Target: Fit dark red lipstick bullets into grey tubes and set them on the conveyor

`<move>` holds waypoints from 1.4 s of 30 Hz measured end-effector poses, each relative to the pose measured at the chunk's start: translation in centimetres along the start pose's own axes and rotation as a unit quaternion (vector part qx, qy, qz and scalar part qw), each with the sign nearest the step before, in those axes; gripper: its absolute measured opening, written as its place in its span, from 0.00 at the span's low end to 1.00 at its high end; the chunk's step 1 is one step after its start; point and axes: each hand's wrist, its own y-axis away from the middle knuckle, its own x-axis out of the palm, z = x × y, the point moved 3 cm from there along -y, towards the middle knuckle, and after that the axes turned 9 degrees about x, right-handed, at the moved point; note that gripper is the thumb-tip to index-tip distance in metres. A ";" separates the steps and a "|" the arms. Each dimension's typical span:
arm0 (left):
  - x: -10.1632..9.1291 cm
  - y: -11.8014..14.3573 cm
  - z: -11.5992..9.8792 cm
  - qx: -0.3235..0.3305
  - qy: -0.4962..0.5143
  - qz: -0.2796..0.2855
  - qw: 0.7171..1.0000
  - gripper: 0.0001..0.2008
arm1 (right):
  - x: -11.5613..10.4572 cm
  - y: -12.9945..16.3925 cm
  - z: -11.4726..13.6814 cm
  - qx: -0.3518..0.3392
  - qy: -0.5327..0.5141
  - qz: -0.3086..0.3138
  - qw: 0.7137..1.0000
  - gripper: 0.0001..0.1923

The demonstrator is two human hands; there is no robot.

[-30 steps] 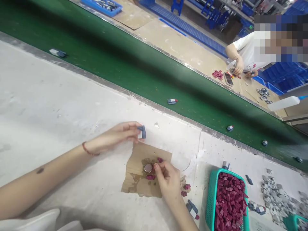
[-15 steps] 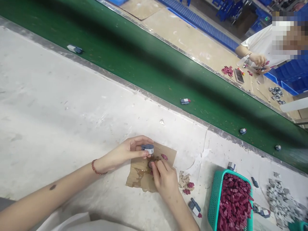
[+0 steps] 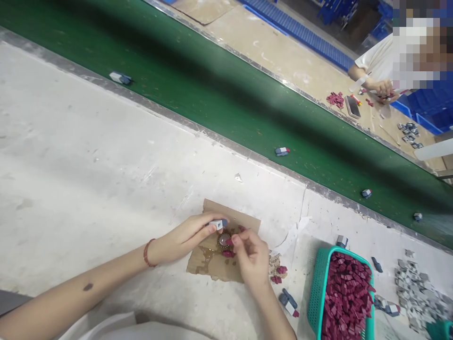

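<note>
My left hand [image 3: 193,234] is closed round a small grey-and-white plastic part [image 3: 218,224], held above the far edge of a cardboard piece [image 3: 244,217]. With thumb and fingers my right hand [image 3: 253,255] pinches a small dark-red plastic piece [image 3: 230,241]. That piece is over a round, bottle-cap-like dish [image 3: 223,241] with a shiny wet-looking middle; whether it touches the dish I cannot tell. Another dark-red piece [image 3: 228,254] lies on the cardboard just below the dish. Wet brown stains [image 3: 207,255] mark the cardboard.
A green conveyor belt [image 3: 212,94] crosses beyond the white table [image 3: 88,165], carrying several assembled parts. To my right stand a teal basket [image 3: 316,293] of dark-red pieces and a heap of light-grey pieces [image 3: 414,288]. Across the belt a co-worker's hands [image 3: 384,89] handle small parts.
My right hand has drawn back to the right, uncovering the round dish and the dark-red piece in its fingers. My left hand has turned the grey-and-white part. Parts on the belt have shifted right.
</note>
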 end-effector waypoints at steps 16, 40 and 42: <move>1.7 0.5 0.3 0.115 -0.133 0.063 0.982 0.26 | 1.1 0.1 0.7 0.049 -0.232 -0.020 0.971 0.21; 2.3 1.1 1.1 0.100 -0.193 0.076 0.973 0.17 | 0.9 0.7 1.3 -0.002 -0.078 -0.023 0.997 0.11; 1.9 1.0 0.9 0.098 -0.186 0.070 0.975 0.16 | 0.2 1.1 1.8 -0.017 -0.065 -0.012 0.998 0.09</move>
